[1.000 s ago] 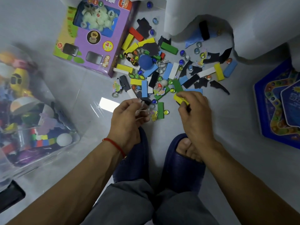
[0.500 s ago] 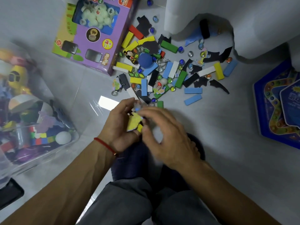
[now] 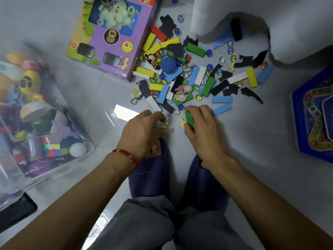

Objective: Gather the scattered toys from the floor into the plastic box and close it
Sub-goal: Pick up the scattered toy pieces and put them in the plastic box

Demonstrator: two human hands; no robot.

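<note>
- The purple game box (image 3: 115, 36) lies on the floor at the top, printed with Chinese characters too small to read with certainty; a round badge shows a chess piece, and a window shows pale round pieces inside.
- A blue hexagonal game board (image 3: 313, 121) with a track of coloured dots lies at the right edge; its writing is unreadable.
- The floor (image 3: 252, 159) is pale grey glossy tile and reflects a bright patch of light just left of the hands.
- White fabric (image 3: 270, 20) hangs over the upper right.
- The scattered toys (image 3: 189, 78), coloured blocks, glass marbles, black foam bits, a blue ball and a die, lie between the purple box and the board.
- The clear plastic box (image 3: 36, 114) stands at the left, open and filled with toys.
- The right hand (image 3: 201, 129) curls its fingers round a green block (image 3: 189, 118) at the near edge of the pile.
- The left hand (image 3: 142, 130) has its fingers closed on small pieces (image 3: 163, 124), blurred.
- Dark blue slippers (image 3: 149, 170) sit below the hands.
</note>
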